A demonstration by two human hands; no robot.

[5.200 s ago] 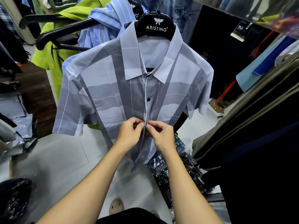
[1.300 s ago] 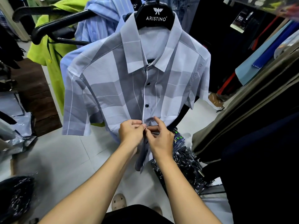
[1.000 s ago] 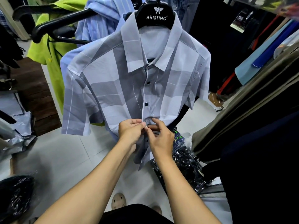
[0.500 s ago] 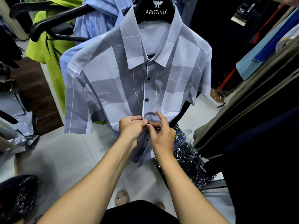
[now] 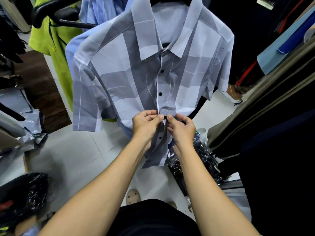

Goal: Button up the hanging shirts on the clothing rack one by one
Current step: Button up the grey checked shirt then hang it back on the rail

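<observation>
A grey and pale-blue checked short-sleeved shirt (image 5: 122, 79) hangs in front of me on a black hanger, its front facing me. Two dark buttons on the upper placket are done up, and another dark button shows lower down between my wrists. My left hand (image 5: 146, 123) pinches the placket edge from the left at belly height. My right hand (image 5: 181, 127) pinches the other edge from the right. A small dark button (image 5: 165, 117) sits between my fingertips.
A lime-green garment (image 5: 51, 41) and a light-blue striped shirt (image 5: 102, 11) hang behind on black hangers. Dark clothes (image 5: 272, 150) crowd the right side. Plastic-wrapped packs (image 5: 196, 160) lie on the white tiled floor below the shirt, and grey bags (image 5: 18, 106) lie at the left.
The view has moved closer to the shirt. My right hand's fingers have curled in, and a dark button now shows between the fingertips of both hands.
</observation>
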